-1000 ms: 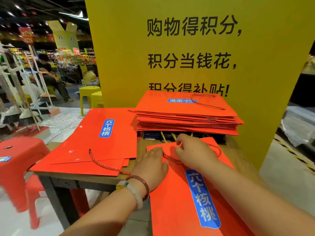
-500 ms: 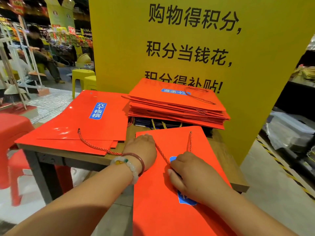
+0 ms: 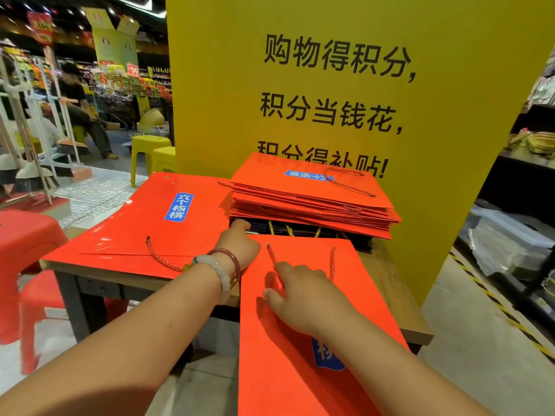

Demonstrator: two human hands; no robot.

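A flat red paper bag [image 3: 288, 373] with a blue label lies before me, overhanging the near edge of the wooden table [image 3: 399, 298]. My right hand [image 3: 300, 295] rests on its upper part with curled fingers over the loop of the red rope handle [image 3: 271, 254]. My left hand [image 3: 238, 246], with bracelets on the wrist, reaches past the bag's far left corner. One of its fingers is stretched to the dark bags [image 3: 300, 231] under a tall stack of red bags [image 3: 309, 193].
More flat red bags [image 3: 156, 232] cover the table's left side. A big yellow sign board [image 3: 375, 31] stands right behind the table. Red stools [image 3: 24, 241] are at my left, yellow stools [image 3: 150, 145] and a seated person [image 3: 78, 97] farther back, shelving [image 3: 510, 244] at right.
My right hand drew the rope handle down the near bag, toward me. My left hand left the bag's edge and reached forward to the dark bags.
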